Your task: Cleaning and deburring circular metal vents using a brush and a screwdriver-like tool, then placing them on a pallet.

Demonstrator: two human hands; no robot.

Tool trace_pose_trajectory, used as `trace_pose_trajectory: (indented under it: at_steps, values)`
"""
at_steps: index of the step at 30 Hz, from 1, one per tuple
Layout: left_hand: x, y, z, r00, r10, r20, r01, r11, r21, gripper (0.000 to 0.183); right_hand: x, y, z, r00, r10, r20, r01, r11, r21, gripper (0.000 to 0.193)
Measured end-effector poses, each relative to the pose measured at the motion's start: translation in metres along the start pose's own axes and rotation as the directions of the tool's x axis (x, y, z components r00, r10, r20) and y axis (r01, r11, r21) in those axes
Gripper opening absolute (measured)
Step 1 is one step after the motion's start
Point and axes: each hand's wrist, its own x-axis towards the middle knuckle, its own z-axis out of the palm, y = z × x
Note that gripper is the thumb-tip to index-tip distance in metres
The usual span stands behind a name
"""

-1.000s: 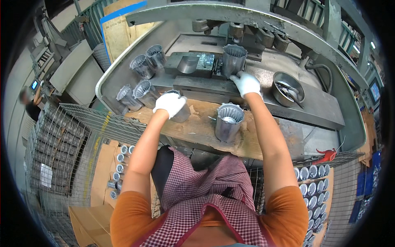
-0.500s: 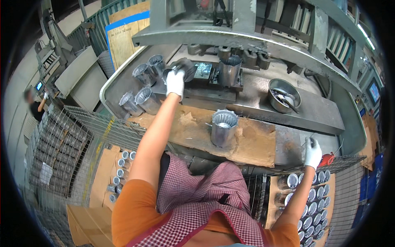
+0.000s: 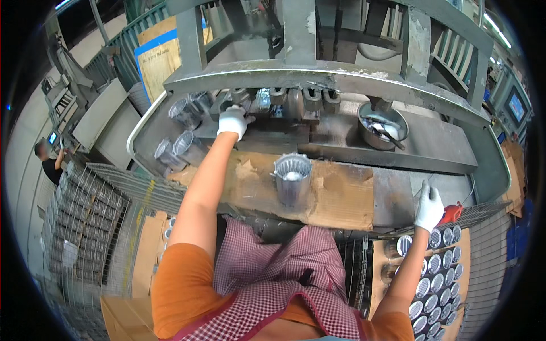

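My left hand (image 3: 232,123), in a white glove, reaches to the back left of the machine bed. Its fingers are curled at a dark metal part (image 3: 226,106), whose kind I cannot make out; the hand covers much of it. In front of me a ribbed silver metal cup (image 3: 293,184) stands upright on a flat cardboard sheet (image 3: 344,196), touched by neither hand. My right hand (image 3: 429,209), also gloved, is at the right, above the bed's front edge. Its fingers are bent; a thin line shows by the fingertips, too fine to name.
Several similar metal cups (image 3: 189,146) stand at the left. A steel bowl (image 3: 384,139) with a tool in it sits at the right back. A heavy machine crossbar (image 3: 330,79) spans above the bed. Wire cages with stacked cylinders (image 3: 438,281) flank me. Another person (image 3: 50,162) is far left.
The whole view has shifted, and the crossbar now hides more of the back. My left hand has gone slightly further back with the dark part. The right hand remains near the same place.
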Motion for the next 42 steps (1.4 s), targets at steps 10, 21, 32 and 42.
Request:
trace_pose_trajectory:
  at_steps: [10,21,32,42]
  values:
    - [-0.093,0.008,-0.006,0.967,-0.135,-0.215,0.068,0.954,-0.294,0.063,-0.012,0.036,-0.043,0.779,-0.389,-0.492,0.387,0.915,-0.11,0.048]
    - [-0.16,0.154,-0.027,0.923,0.377,-0.084,-0.293,0.54,-0.789,0.08,-0.03,0.045,-0.028,0.997,0.08,-0.005,-0.055,0.734,0.677,0.048]
    - [-0.189,0.201,-0.046,0.771,0.616,-0.164,-0.63,0.699,-0.338,0.063,-0.142,-0.016,0.008,0.631,-0.058,0.774,-0.323,0.887,0.33,0.039]
    - [-0.199,0.17,-0.027,0.671,0.35,-0.654,-0.72,0.516,-0.463,0.057,-0.145,-0.062,-0.009,0.488,-0.335,0.806,0.081,0.937,0.34,0.054]
